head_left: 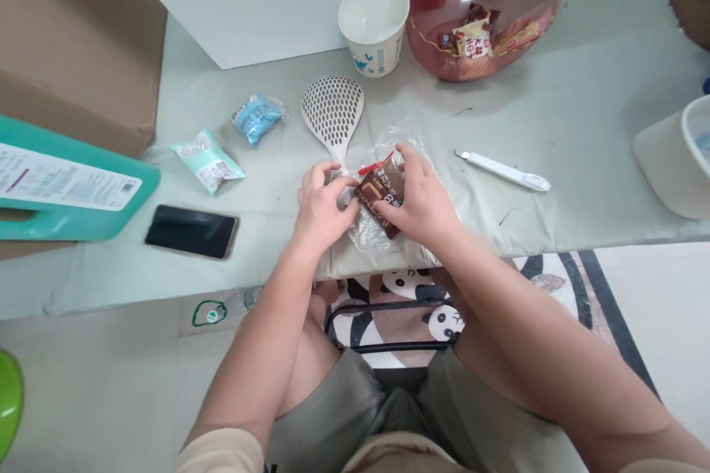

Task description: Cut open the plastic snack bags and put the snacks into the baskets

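My right hand (424,199) grips a small dark brown snack packet (380,188) with pale lettering and a red edge, fingers on its far side and thumb across its front. Beside it, my left hand (323,211) is curled with thumb and fingers pinching part of a crumpled clear plastic bag (369,233); its thumb tip is close to the packet's left corner. The bag lies spread on the table under the packet. A light grey slotted skimmer (333,109) lies just beyond my left hand, the lower part of its handle hidden by hand and plastic.
A white cutter (506,171) lies to the right. Leftward are a blue packet (258,118), a mint packet (209,162) and a phone (192,231). A paper cup (375,29) and a pink bowl (424,52) of snacks stand behind. A white container (665,159) stands far right.
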Available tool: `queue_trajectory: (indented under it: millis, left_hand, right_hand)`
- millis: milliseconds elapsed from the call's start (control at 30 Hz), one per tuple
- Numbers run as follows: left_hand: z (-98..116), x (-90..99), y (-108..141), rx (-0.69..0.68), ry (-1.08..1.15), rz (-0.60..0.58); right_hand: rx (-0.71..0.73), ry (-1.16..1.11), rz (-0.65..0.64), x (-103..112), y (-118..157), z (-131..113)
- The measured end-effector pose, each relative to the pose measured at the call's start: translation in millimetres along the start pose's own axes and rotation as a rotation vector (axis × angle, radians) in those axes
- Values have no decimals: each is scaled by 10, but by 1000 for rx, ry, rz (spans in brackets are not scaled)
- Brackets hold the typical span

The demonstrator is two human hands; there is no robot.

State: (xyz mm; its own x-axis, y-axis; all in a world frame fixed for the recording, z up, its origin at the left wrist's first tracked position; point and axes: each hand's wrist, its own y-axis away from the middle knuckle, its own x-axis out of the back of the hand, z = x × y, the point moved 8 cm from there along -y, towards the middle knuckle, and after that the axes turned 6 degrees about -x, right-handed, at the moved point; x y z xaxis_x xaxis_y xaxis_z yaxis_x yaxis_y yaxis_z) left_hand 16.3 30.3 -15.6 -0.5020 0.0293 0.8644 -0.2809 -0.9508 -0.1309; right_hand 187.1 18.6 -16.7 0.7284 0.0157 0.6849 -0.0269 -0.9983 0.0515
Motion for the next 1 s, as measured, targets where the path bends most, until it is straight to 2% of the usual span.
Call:
queue_trajectory:
  millis: [200, 300, 400, 467, 567, 600, 633, 667, 700, 800, 833, 900, 1000]
  left_hand:
    - [19, -48, -79, 39, -45, -50]
    - [45, -76, -105, 50, -54, -54]
    - [54, -94, -92, 69, -53, -52]
    - [67, 11, -57, 70, -56, 49]
    - [194, 346, 37, -12, 14, 344]
    - [256, 430, 56, -43, 84, 402]
    - [319, 468, 47, -57, 182, 412]
    - [376, 444, 7, -41, 305, 363]
    - [429, 348, -56, 13, 444, 256]
    - [670, -40, -240, 174, 863, -46]
    - [752, -121, -304, 189, 965, -79]
    - [838, -200, -437, 200, 1078, -59]
    - [857, -216, -670, 238, 1135, -4]
  right_hand:
    - [56, -261, -70, 77, -72, -15]
    - [56, -419, -41, 187, -107, 31]
    - [-3, -647, 6, 296, -168, 204]
    - [-68, -808, 30, 358, -220, 340]
    - [-192, -953, 29, 418, -278, 466]
    - [-228, -976, 27, 433, -285, 479]
    - [-253, -993, 25, 447, -284, 476]
    - [-263, -1007, 24, 456, -277, 458]
    - [-258, -1016, 17, 459, -266, 427]
    - [-171, -1015, -26, 428, -227, 289]
    - [-135, -1010, -34, 419, -216, 248]
    - [-84, -1005, -26, 419, -205, 202]
    - [-130, -998, 14, 446, -217, 242]
